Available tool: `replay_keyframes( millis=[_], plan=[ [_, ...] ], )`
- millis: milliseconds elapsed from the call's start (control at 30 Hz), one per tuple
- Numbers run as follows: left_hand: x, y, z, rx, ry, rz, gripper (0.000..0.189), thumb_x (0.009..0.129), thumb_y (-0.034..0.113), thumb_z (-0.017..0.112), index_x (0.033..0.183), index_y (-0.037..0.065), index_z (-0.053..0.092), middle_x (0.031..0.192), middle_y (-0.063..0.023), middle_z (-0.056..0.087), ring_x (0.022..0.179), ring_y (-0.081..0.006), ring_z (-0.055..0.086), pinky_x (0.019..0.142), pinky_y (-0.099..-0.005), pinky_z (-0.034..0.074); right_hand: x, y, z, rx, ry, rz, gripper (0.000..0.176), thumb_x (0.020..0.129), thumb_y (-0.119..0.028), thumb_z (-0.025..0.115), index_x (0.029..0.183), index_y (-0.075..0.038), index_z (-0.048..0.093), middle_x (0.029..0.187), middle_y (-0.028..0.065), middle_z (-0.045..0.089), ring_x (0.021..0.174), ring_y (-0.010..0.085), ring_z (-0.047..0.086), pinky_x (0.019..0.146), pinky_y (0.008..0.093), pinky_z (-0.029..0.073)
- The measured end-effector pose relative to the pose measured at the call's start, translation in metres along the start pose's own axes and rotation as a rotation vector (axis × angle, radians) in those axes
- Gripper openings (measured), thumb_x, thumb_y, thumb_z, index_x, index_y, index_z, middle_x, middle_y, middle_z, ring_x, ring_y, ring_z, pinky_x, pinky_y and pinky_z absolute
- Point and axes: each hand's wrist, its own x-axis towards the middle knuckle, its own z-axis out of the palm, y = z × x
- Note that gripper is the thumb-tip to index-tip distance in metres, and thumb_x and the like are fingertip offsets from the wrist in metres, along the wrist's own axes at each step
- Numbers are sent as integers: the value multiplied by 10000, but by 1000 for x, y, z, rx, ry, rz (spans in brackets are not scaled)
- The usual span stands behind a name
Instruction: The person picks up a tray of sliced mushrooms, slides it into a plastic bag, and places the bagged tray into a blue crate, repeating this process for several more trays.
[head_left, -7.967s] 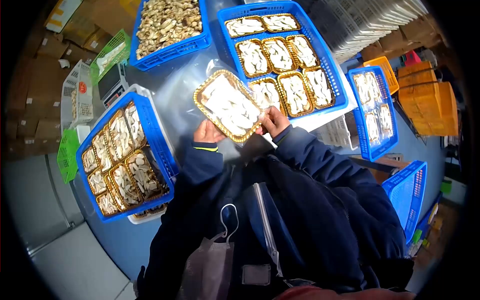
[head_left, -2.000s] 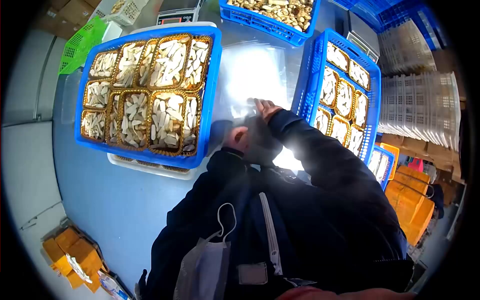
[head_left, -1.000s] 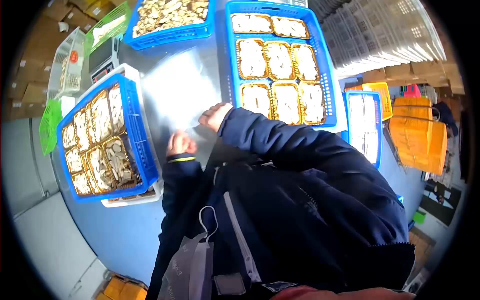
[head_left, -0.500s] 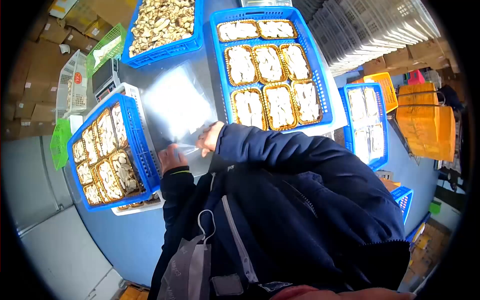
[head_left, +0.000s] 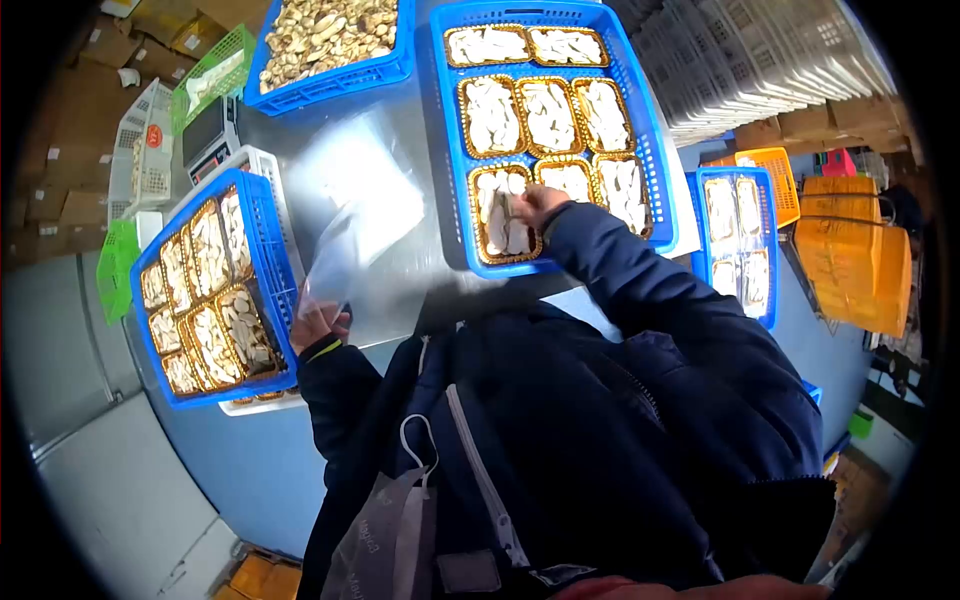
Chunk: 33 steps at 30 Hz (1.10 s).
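My left hand is closed on the lower end of a clear plastic bag, which slants up across the metal table. Above it lies a bright stack of clear bags, washed out by glare. My right hand reaches into the large blue crate, its fingers curled at the right rim of a gold tray of pale sliced mushrooms. Whether the fingers grip the rim or a slice is hidden. Several similar filled trays sit in rows in that crate.
At left, a tilted blue crate of filled trays rests on a white crate. Behind are a blue crate of loose mushroom slices and a scale. White crates are stacked at right, beyond another blue crate.
My right hand has left the plastic bag and moved right and up to the nearest gold tray. My left hand has shifted slightly left, pulling the bag's end along.
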Motion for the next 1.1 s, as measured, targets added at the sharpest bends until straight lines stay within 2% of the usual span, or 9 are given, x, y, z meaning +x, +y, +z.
replay_keyframes(
  millis=[33, 67, 167, 200, 433, 600, 700, 867, 1100],
  plan=[
    [2, -8, -1, -31, 9, -88, 352, 903, 268, 422, 1224, 135, 470, 697, -63, 581, 501, -133, 565, 385, -225, 430, -12, 10, -23, -181, -72, 165, 243, 837, -239, 548, 804, 2, 562, 732, 56, 612, 655, 130, 574, 603, 262, 466],
    [-4, -17, 3, 14, -9, 88, 335, 905, 237, 427, 1221, 140, 476, 699, -66, 578, 510, -136, 566, 410, -225, 449, -17, 32, -29, -180, -127, 214, 246, 831, -248, 556, 824, -4, 584, 742, 55, 614, 656, 124, 571, 596, 260, 464],
    [-15, -29, 20, -97, -60, 133, 326, 901, 194, 440, 1220, 141, 478, 709, -66, 576, 526, -136, 568, 435, -228, 467, -29, 60, -28, -78, -293, 312, 258, 809, -268, 587, 895, -29, 632, 755, 49, 625, 672, 112, 569, 603, 252, 459],
    [-16, -35, 24, -151, -73, 141, 325, 884, 182, 478, 1207, 144, 493, 718, -59, 577, 547, -129, 573, 461, -225, 479, -36, 60, -34, -63, -308, 225, 264, 792, -267, 611, 944, -54, 638, 753, 46, 632, 676, 112, 567, 611, 253, 458],
    [-4, -46, 29, -158, -74, 215, 319, 861, 170, 499, 1171, 100, 521, 791, -98, 612, 595, -131, 593, 469, -210, 468, -5, 89, -5, -173, -323, 412, 224, 756, -254, 642, 877, -68, 669, 714, 51, 629, 654, 115, 560, 596, 260, 454],
    [-8, -35, 35, -96, -131, 140, 320, 876, 215, 477, 1163, 81, 520, 802, -128, 616, 606, -147, 607, 475, -231, 477, 2, 88, 3, -609, -390, 312, 481, 736, -492, 557, 858, -37, 650, 816, 107, 637, 776, 211, 599, 700, 321, 453],
    [1, -39, 31, -76, -190, 117, 315, 877, 230, 482, 1159, 98, 528, 815, -118, 618, 615, -145, 611, 483, -233, 481, 3, 69, 7, -706, -328, 369, 482, 748, -489, 536, 883, -39, 646, 824, 113, 633, 780, 215, 596, 705, 316, 448],
    [-7, -29, 35, -41, -141, 146, 280, 874, 202, 490, 1137, 130, 555, 827, -89, 616, 644, -146, 624, 495, -229, 494, -10, 48, -2, -488, -207, 353, 463, 783, -467, 470, 998, -74, 589, 922, 134, 612, 864, 279, 574, 791, 354, 433],
    [11, -37, 28, -108, -231, 194, 314, 857, 169, 523, 1153, 63, 525, 826, -77, 596, 622, -149, 604, 503, -239, 498, -9, 76, -5, -65, -16, 304, 270, 784, -161, 573, 972, -8, 454, 829, 171, 619, 617, 192, 597, 549, 298, 475]
  ],
)
